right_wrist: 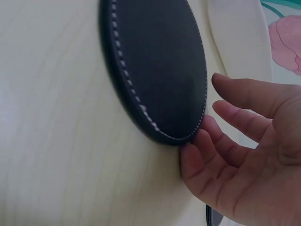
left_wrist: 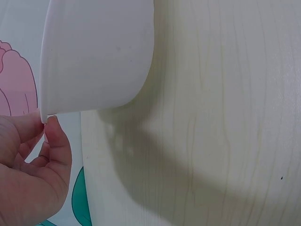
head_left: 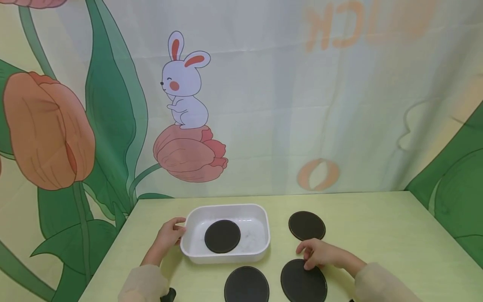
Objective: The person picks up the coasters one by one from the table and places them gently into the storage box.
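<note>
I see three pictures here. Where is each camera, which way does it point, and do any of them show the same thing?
Head: worn on the head, looking forward and down at the table; both hands and sleeves show.
Left wrist: on the left wrist, facing the white tray; the left hand touches its rim.
Right wrist: on the right wrist, facing a black round coaster; the right hand fingers its edge.
Shared: head and left wrist views both show the tray; head and right wrist views both show that coaster.

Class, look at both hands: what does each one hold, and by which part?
Left hand pinches the white tray by its rim; right hand touches a black coaster's edge.
</note>
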Available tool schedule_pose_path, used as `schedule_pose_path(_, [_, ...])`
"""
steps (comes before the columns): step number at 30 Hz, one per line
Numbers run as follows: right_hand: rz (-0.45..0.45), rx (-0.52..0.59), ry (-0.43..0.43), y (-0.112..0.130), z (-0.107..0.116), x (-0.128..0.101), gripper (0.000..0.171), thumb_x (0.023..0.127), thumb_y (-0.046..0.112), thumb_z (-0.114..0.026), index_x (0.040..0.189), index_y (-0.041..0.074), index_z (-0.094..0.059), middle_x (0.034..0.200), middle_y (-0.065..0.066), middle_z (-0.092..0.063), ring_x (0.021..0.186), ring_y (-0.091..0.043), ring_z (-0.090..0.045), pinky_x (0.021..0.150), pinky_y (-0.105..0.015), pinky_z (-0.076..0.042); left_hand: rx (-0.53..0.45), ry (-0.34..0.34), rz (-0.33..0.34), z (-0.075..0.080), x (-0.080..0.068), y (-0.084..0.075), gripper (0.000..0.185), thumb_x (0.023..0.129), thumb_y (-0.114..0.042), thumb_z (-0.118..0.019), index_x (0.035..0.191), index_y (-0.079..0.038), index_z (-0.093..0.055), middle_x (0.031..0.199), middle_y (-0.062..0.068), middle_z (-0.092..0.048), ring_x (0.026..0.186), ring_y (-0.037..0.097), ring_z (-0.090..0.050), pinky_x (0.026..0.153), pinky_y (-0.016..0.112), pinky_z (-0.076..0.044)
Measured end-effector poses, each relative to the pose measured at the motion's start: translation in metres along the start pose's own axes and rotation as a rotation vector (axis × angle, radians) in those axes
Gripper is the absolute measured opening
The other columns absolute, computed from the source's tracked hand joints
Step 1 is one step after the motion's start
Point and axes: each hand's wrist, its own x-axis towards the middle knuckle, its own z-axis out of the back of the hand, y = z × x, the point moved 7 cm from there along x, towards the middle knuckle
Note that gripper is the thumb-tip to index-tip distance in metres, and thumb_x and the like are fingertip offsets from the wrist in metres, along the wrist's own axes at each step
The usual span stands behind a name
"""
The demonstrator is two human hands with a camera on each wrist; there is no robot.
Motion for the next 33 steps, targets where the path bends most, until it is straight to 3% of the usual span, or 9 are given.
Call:
schedule_pose_path(6, [0.046,-0.119,-0.004,0.005,-0.004,0.003,0.035,0.062,-0.005,-0.068,0.095,0.001,-0.057,0.077,-0.007,-0.05,0.068,-0.016,-0.043,0.056,-0.025,-0.038,0.005,-0.003,-0.004,0.0,0.0,0.0,0.035,0.089,-0.005,-0.048,0.123,-0.002,-0.044,0.102,0.02,-0.055,0.083,0.024,-0.056,0.061,0.025,-0.049])
schedule_pose_path(14, [0.025,-0.269,-0.036,0.008,-0.007,0.006,0.033,0.059,-0.008,-0.069,0.086,0.006,-0.056,0.074,-0.006,-0.05,0.067,-0.018,-0.044,0.057,-0.028,-0.037,0.008,-0.006,0.003,0.001,0.0,0.001,0.035,0.089,-0.005,-0.048,0.124,-0.002,-0.044,0.103,0.02,-0.054,0.083,0.023,-0.056,0.062,0.026,-0.05])
schedule_pose_path(33, [-0.108,-0.332,-0.026,0.002,-0.005,0.017,0.029,0.059,-0.009,-0.07,0.075,0.006,-0.051,0.071,-0.004,-0.046,0.067,-0.017,-0.042,0.058,-0.028,-0.033,0.018,0.0,0.011,0.001,-0.003,-0.002,0.035,0.09,-0.006,-0.048,0.125,-0.003,-0.043,0.105,0.021,-0.053,0.085,0.024,-0.056,0.063,0.027,-0.05])
